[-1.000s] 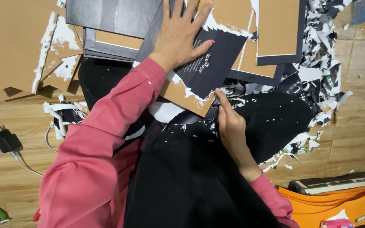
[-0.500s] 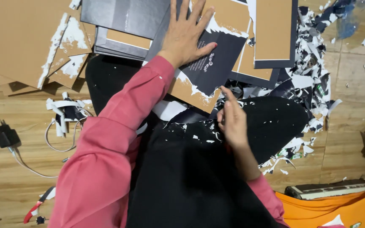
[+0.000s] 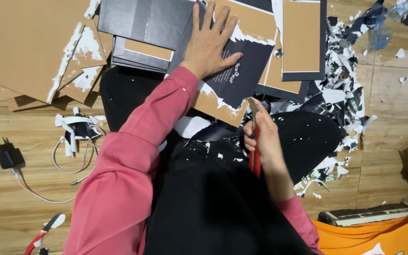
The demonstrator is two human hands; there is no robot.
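Hands at a half-stripped cardboard panel

Left hand [image 3: 209,43] lies flat and open, fingers spread, pressing down on a brown cardboard panel [image 3: 213,105] whose dark printed covering [image 3: 242,71] is partly torn away, leaving ragged white paper edges. The panel rests across the person's lap, its lower corner touching the black fabric of the trousers [image 3: 213,198]. Right hand [image 3: 262,141] is closed around a red-handled blade tool [image 3: 255,156] (its exact kind is hard to tell), with the tip meeting the panel's lower right edge. Just beyond lie more covered panels [image 3: 303,42] and a dark grey board [image 3: 142,21]; bare brown boards [image 3: 24,47] are stacked to the left. Torn scraps [image 3: 343,89] of dark and white paper pile up on the wooden floor [image 3: 393,118] to the right. A black charger plug [image 3: 8,155] with a white cable lies well apart on the left.
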